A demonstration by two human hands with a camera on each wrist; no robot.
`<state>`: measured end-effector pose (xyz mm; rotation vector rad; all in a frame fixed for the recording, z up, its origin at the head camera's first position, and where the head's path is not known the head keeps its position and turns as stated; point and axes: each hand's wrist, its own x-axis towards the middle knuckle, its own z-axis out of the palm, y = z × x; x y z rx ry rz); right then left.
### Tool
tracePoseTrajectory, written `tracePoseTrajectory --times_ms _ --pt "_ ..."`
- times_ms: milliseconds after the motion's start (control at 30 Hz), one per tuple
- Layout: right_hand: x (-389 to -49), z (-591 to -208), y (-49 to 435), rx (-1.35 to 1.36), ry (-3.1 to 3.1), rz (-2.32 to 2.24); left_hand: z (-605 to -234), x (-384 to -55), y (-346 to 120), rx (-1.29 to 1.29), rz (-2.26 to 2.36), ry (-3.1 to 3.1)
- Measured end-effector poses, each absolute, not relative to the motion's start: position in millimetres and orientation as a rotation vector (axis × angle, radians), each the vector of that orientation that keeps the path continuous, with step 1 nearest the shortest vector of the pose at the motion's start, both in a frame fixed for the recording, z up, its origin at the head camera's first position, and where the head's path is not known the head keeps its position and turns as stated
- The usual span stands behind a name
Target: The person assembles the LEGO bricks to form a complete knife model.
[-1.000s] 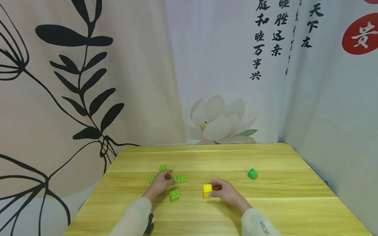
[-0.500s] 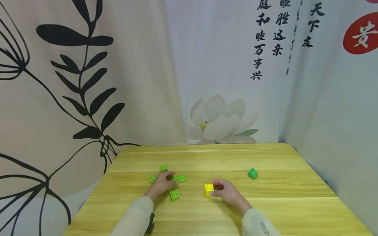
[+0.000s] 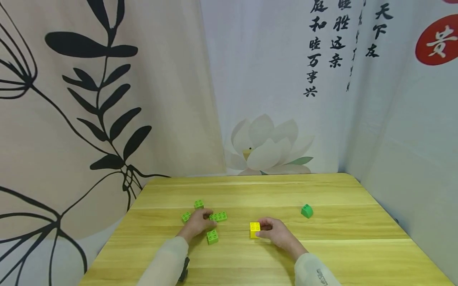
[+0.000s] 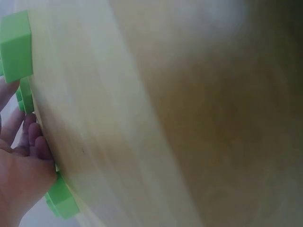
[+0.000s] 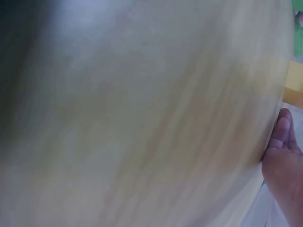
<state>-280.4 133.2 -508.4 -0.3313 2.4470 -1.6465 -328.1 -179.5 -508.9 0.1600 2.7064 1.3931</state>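
Note:
In the head view my left hand (image 3: 198, 223) is low over the table at left, among several light green toy bricks. Its thumb and forefinger are apart at the near end of the long green brick (image 3: 219, 216). A square green brick (image 3: 212, 237) sits just in front of the thumb, and another green brick (image 3: 185, 217) is partly covered by the back of the hand. My right hand (image 3: 274, 231) pinches a yellow brick (image 3: 255, 230), studs up, between thumb and fingers. In the left wrist view a green brick (image 4: 16, 45) shows close to the thumb.
One more light green brick (image 3: 198, 203) lies behind the left hand. Farther right on the wooden table (image 3: 343, 254) stands a darker green brick (image 3: 307, 211) with a sloped side. A printed curtain (image 3: 179, 99) hangs behind the table's back edge.
The right hand has shifted slightly to the right with the yellow brick. My left hand has drifted a little right and nearer the long green brick, which stays in place.

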Motion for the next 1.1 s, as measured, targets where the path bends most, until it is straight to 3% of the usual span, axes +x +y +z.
tracePoseTrajectory --times_ms 567,1100 --pt "-284.3 -510.5 134.3 -0.294 2.451 -1.643 -506.2 -330.4 -176.8 0.155 1.307 2.754" --pt "-287.8 -510.2 136.4 -0.272 2.426 -1.648 -477.5 -336.9 -164.6 0.213 1.439 2.740"
